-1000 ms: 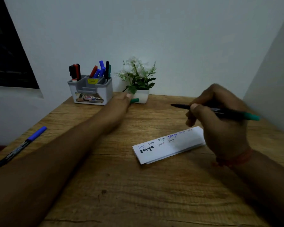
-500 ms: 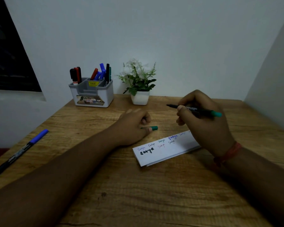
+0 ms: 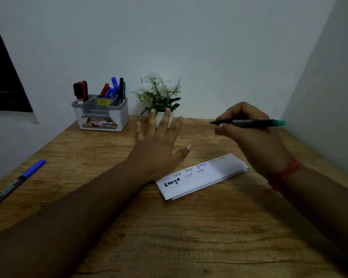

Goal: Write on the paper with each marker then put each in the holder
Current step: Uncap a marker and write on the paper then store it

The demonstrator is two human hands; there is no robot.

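1. My right hand [image 3: 249, 133] pinches the green-ended marker [image 3: 249, 122] right of centre, lying level above the surface [image 3: 189, 237], tip bare and pointing left; its cap isn't visible.
2. My left hand [image 3: 157, 149] hovers at centre with fingers spread, holding nothing.
3. The folded paper [image 3: 201, 176], below the right hand, carries several written words in different colours.
4. The holder [image 3: 100, 115], upper left, has many markers standing in it, so I judge most are done.
5. A blue-capped marker [image 3: 16, 182] lies at the left edge, not yet stowed; this and the green one remain.
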